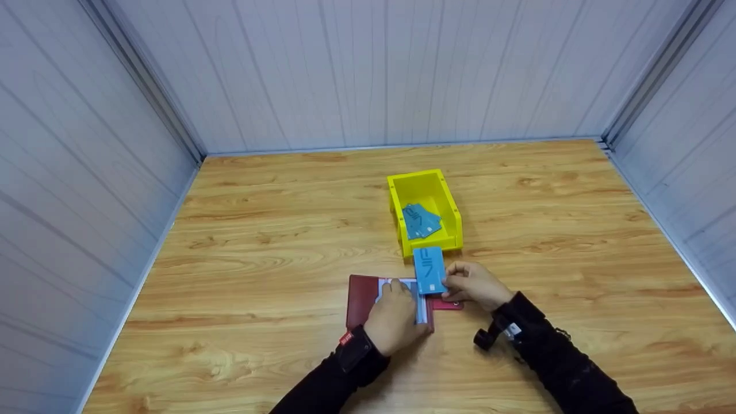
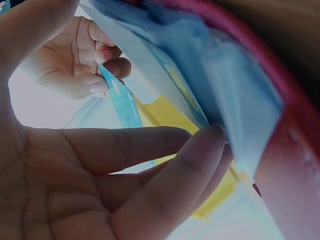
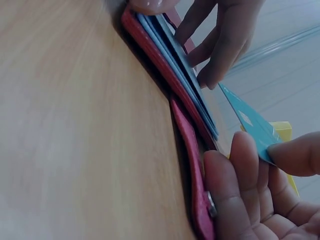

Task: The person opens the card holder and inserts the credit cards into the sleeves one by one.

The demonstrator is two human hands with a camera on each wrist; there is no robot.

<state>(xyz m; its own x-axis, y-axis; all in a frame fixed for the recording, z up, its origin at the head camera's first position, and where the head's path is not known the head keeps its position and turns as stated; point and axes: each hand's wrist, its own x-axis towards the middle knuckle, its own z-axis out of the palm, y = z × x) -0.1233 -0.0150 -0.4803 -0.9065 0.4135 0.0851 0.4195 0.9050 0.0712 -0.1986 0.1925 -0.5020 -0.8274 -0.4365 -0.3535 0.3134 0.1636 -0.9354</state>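
The work looks partway: the right hand (image 1: 474, 284) pinches a blue VIP card (image 1: 429, 269), outside the red card wallet (image 1: 361, 299) the left hand (image 1: 392, 319) holds (more cards (image 1: 422, 221) lie in the yellow bin (image 1: 415, 186)).

Your head view is reading bright and even, its light source lying out of frame; a soft shadow is falling on the counter (image 1: 259, 230) below your left hand (image 1: 394, 319), and the walls (image 1: 374, 75) are taking a cool bluish cast. Your left wrist view is shading the near fingers (image 2: 125, 147), while the background is washing out to white and the wallet (image 2: 295, 195) is blurring. Your right wrist view is looking hazy, the wood grain smearing, a dark shadow edging the wallet.
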